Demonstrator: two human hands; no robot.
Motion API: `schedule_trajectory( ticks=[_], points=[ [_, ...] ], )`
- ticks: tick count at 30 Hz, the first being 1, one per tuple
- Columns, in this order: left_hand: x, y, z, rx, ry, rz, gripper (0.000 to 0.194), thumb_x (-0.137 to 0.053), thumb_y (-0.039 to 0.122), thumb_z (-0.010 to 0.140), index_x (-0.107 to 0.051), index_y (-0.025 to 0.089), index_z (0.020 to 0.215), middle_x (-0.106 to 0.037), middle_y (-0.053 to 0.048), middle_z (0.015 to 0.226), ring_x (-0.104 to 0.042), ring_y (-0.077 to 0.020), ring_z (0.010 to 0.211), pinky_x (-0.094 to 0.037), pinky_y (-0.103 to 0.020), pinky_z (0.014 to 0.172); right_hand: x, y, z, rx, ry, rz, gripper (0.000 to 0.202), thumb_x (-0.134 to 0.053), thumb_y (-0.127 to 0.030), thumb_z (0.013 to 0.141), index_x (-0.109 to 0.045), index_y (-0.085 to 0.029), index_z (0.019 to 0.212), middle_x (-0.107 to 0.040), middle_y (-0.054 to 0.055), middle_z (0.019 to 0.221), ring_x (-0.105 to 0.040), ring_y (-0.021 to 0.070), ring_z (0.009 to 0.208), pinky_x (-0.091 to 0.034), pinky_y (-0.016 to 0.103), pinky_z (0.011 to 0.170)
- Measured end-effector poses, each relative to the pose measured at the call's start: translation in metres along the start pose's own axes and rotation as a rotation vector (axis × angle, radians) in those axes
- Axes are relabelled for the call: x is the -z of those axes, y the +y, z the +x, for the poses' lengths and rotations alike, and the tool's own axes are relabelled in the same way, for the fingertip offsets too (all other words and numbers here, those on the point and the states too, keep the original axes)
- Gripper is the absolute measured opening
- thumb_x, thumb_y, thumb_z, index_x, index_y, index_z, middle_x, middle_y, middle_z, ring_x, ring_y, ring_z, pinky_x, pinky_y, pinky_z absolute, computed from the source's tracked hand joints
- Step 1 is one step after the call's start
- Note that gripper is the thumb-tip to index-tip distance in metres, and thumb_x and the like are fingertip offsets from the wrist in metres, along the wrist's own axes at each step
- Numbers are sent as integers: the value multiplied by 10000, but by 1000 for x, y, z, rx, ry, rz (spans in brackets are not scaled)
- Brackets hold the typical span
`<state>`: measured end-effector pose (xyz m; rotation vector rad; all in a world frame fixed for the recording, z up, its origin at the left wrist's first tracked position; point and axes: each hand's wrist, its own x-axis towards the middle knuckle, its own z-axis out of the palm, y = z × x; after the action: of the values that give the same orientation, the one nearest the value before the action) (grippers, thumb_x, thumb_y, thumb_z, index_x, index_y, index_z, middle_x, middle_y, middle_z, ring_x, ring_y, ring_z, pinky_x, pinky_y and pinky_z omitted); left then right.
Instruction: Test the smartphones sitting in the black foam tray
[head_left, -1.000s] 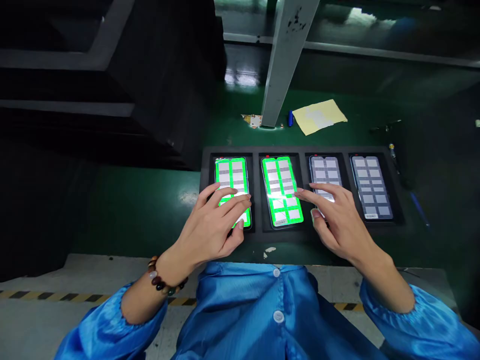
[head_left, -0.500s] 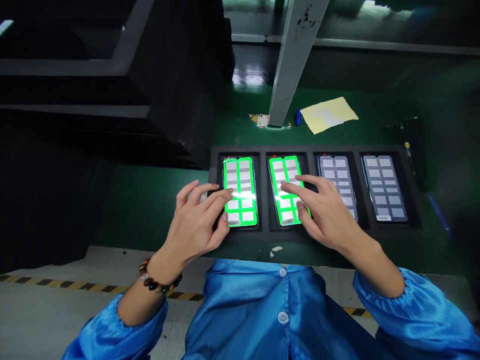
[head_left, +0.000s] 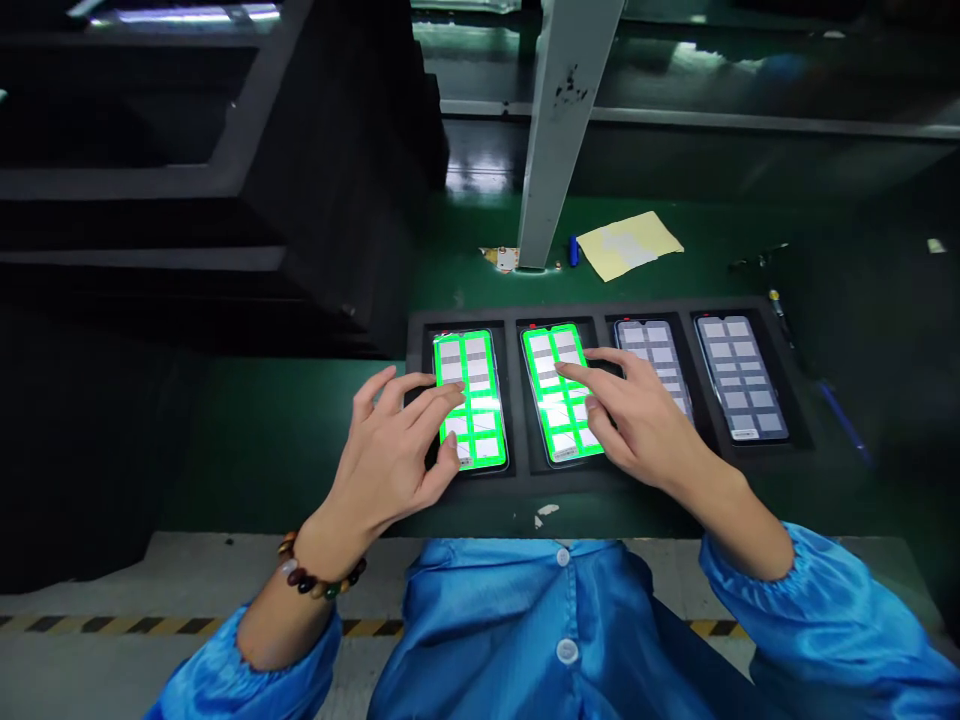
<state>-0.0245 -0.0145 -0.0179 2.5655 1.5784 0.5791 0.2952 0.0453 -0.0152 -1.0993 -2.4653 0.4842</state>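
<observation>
Phones [head_left: 741, 380] lie screen up in a row of four, each in its own recess of the black tray [head_left: 555, 483] on the green bench [head_left: 262, 450] in front of me. The leftmost phone [head_left: 484, 430] and the second phone [head_left: 555, 415] glow with white blocks edged in bright green, while the two on the right show duller grey patterns. My left hand [head_left: 401, 440] is open, palm down and fingers loosely bent, gripping nothing; its fingertips are at the left side of the leftmost phone, over the screen. My right hand [head_left: 645, 415] is open too and grips nothing, with the index finger reaching onto the second phone's screen and the thumb by that phone's right edge. It covers the lower part of the third phone [head_left: 652, 345]. I can't tell whether any of my fingertips actually press the glass. A bead bracelet [head_left: 322, 585] circles my left wrist. Beyond the tray, a grey post [head_left: 559, 140] stands on the bench, with a small blue cylinder [head_left: 574, 251] and a yellow paper [head_left: 634, 245] just to its right.
</observation>
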Motion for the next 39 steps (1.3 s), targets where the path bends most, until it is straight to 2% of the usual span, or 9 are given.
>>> schedule_trajectory(
  ticks=[6, 11, 17, 21, 26, 31, 34, 39],
  points=[
    [5, -12, -10, 52, 7, 44, 385, -517, 259, 1008, -620, 238, 1379, -787, -39, 1355, -637, -347, 1302, -301, -593, 1240, -11, -7, 14, 81, -32, 16, 491, -485, -147, 1054, -586, -160, 1534, -805, 125, 1226, -550, 396, 1445, -511, 600, 1118],
    [-3, -4, 10, -6, -20, -14, 349, -516, 264, 1007, -645, 216, 1328, -789, -34, 1350, -632, -348, 1292, -293, -597, 1252, 4, 4, 2, -14, 2, -22, 459, -472, -154, 1057, -629, -189, 1487, -771, 151, 1354, -578, 379, 1440, -525, 600, 1107],
    [-12, 9, 34, -101, -29, -80, 338, -510, 253, 1004, -659, 181, 1298, -796, -52, 1316, -640, -334, 1271, -316, -566, 1251, 18, 15, -8, -126, -20, -78, 404, -434, -198, 1084, -660, -188, 1418, -774, 155, 1284, -560, 376, 1459, -516, 598, 1131],
    [-6, 0, 24, -47, -29, -54, 350, -509, 257, 1012, -652, 201, 1327, -800, -50, 1294, -637, -341, 1281, -299, -582, 1263, 10, 8, 3, -97, -18, -64, 401, -459, -180, 1061, -679, -174, 1396, -785, 161, 1268, -571, 384, 1447, -523, 589, 1114],
    [5, -16, -2, 50, -21, 9, 354, -492, 267, 1038, -621, 221, 1365, -782, -51, 1340, -635, -331, 1294, -294, -592, 1252, -6, -7, 20, 32, -30, -12, 406, -495, -165, 1036, -691, -164, 1391, -796, 170, 1238, -589, 394, 1414, -534, 605, 1090],
    [8, -19, -11, 67, -19, 22, 359, -473, 274, 1054, -608, 234, 1385, -778, -45, 1357, -630, -324, 1292, -293, -590, 1243, -8, -12, 19, 77, -21, 11, 390, -489, -164, 1045, -693, -159, 1378, -796, 163, 1233, -590, 376, 1422, -529, 582, 1094],
    [6, -19, -9, 69, -17, 16, 354, -471, 279, 1056, -615, 239, 1376, -781, -44, 1348, -630, -324, 1294, -293, -589, 1246, -1, -6, 11, 47, -24, -3, 400, -467, -165, 1059, -684, -173, 1395, -786, 156, 1276, -593, 359, 1425, -520, 571, 1110],
    [3, -23, -1, 81, -14, 23, 353, -468, 296, 1064, -631, 233, 1370, -781, -60, 1336, -625, -332, 1314, -289, -597, 1265, 10, 11, 7, -133, -6, -70, 402, -451, -186, 1071, -669, -194, 1408, -762, 147, 1377, -576, 372, 1440, -506, 603, 1133]
  ],
)
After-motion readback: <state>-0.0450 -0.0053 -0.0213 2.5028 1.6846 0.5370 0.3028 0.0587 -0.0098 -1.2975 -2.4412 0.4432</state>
